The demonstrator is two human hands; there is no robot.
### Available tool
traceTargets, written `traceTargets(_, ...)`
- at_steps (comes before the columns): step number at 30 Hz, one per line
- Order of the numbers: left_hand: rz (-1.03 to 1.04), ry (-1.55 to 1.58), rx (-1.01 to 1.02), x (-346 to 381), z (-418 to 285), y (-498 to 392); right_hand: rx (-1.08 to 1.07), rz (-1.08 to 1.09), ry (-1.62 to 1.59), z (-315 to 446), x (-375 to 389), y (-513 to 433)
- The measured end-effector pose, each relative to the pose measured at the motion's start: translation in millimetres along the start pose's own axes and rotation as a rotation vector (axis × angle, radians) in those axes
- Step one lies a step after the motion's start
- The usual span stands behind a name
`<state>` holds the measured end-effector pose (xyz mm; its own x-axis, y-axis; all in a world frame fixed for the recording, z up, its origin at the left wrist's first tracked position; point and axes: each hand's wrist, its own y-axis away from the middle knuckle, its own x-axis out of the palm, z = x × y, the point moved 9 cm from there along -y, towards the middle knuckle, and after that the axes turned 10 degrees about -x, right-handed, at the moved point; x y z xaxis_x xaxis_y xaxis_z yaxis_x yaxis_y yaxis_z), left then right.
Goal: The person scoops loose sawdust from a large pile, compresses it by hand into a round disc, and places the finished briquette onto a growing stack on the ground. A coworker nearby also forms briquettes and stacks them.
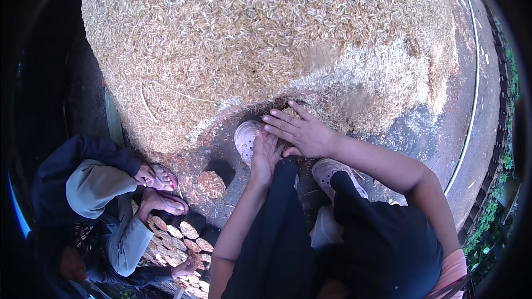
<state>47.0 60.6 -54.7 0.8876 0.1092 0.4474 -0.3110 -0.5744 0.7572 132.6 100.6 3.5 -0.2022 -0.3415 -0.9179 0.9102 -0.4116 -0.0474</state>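
Between my knees, just above my pale clogs point(247, 140), my two hands meet. My left hand point(266, 155) is turned palm up, its fingers pointing towards a large pile of pale husks point(249, 37). Over its fingertips lies my right hand point(305, 133), palm down with fingers apart. Both hands are at the pile's near edge, and no object shows in either. A round cake of pressed flakes point(211, 184) sits on the dark floor to the left of my left hand. Whitish, finer material point(374, 79) covers the right part of the pile.
At lower left a co-worker sits, with sandalled feet point(170, 203) near the pile and a hand point(185, 266) at many round, flat cakes point(170, 243). A long pale strip point(474, 91) curves along the right side. Green plants point(486, 224) grow beyond the floor's right edge.
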Motion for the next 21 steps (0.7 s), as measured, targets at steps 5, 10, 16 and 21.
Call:
traceTargets(5,-0.094,-0.013,-0.009,-10.8,0.8,2.1,0.028,-0.057,-0.075,-3.5,6.1,9.0)
traceTargets(10,-0.064,-0.054,-0.036,-7.7,4.8,-1.5,0.092,-0.018,-0.022,-6.2,8.7,14.6)
traceTargets(16,-0.106,-0.107,-0.083,-15.2,12.9,-5.0,0.144,-0.12,-0.055,-11.7,-15.4,24.1)
traceTargets(21,-0.036,-0.391,0.013,-7.7,19.4,-20.9,0.461,-0.487,-0.399,-43.5,-38.3,86.5)
